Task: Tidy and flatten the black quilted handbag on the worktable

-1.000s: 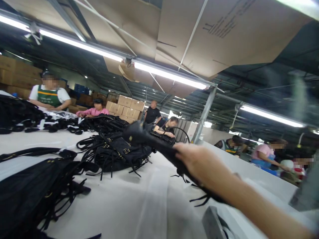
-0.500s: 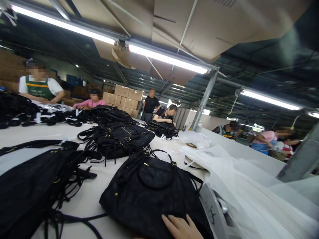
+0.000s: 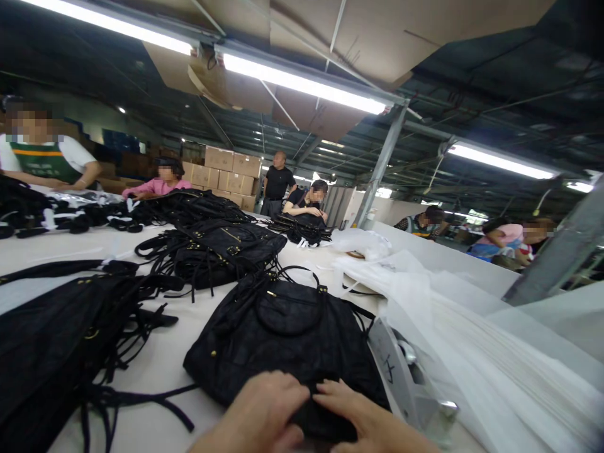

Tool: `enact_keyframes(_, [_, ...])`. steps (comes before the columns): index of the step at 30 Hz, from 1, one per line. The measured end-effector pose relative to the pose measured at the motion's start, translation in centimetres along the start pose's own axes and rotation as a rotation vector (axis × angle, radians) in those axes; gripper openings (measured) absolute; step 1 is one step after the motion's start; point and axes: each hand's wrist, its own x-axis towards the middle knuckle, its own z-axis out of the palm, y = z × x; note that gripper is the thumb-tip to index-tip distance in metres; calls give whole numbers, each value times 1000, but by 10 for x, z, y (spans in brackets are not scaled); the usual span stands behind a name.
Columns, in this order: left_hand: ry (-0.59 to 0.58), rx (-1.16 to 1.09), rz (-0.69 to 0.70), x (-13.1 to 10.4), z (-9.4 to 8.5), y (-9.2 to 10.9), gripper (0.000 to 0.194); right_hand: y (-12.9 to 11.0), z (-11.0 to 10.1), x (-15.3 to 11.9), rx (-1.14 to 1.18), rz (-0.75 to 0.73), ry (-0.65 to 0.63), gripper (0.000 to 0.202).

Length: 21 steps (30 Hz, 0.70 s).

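A black handbag (image 3: 302, 333) lies flat on the white table, with a round handle, thin straps and small gold-coloured fittings. My left hand (image 3: 267, 406) is at its near edge, slightly blurred, with the fingers bent over the black fabric and the thumb below. Beside it my right hand (image 3: 361, 409) rests on the near right part of the same bag, fingers stretched out towards the left hand and thumb apart. The fabric between the two hands is partly hidden by them.
Another black bag (image 3: 51, 340) lies at the left, its straps trailing across the table (image 3: 136, 421). More black bags (image 3: 221, 248) are piled behind. At the right are a grey-white holder (image 3: 396, 371) and white translucent sheeting (image 3: 472, 333). Several co-workers stand farther off.
My left hand has come into view at the bag's near edge. My right hand has turned, its fingers now pointing left instead of spread forward. The camera view has shifted slightly.
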Motion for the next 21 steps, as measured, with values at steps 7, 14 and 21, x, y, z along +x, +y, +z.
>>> enact_keyframes(7, [-279, 127, -174, -2, -29, -29, 89, -7, -6, -11, -15, 52, 29, 109])
enact_keyframes(14, [-302, 167, -231, -9, -14, -18, 81, 20, 16, -15, -210, 276, 274, 134])
enact_keyframes(21, [-250, 213, -215, -8, -5, -17, 81, 56, 17, -55, 318, 259, 471, 85])
